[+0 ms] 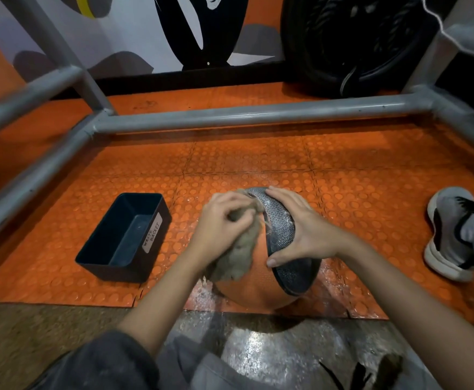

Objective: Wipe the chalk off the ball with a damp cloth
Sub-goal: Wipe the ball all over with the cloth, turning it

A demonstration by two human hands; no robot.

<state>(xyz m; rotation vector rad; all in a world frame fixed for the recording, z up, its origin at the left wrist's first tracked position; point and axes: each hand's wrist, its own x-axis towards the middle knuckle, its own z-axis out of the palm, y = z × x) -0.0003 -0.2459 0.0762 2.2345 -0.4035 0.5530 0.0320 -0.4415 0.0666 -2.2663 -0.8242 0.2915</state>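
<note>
Head view, looking down at the floor.

- Ball (258, 285): centre of the frame, slightly low. It sits on the near edge of the orange studded mat (258, 159). The body is orange, with a dark patterned band (282, 235) across its top and right side. White chalk dust shows on the upper part of the band.
- Left hand (224, 220): fingers curled tight round a bunched grey-brown cloth (238, 257). The cloth is pressed against the upper left of the ball and trails down from the fist over the orange surface. This hand is slightly blurred.
- Right hand (297, 229): fingers spread and nearly straight, laid flat over the band. The thumb is at the lower edge and the fingertips reach the top of the ball. It grips nothing and rests on the ball.
- White powdery specks lie on the mat just beside the ball at lower left.
- Black rectangular bin (117, 273): left of the ball and apart from it, with a white label (152, 233) reading "WASTE BASKET".
- Grey metal pipe frame (258, 114): crosses the upper half of the frame.
- Grey and white shoe (449, 235): right edge of the frame.
- Black tyre (342, 46): upper right, against the painted wall.
</note>
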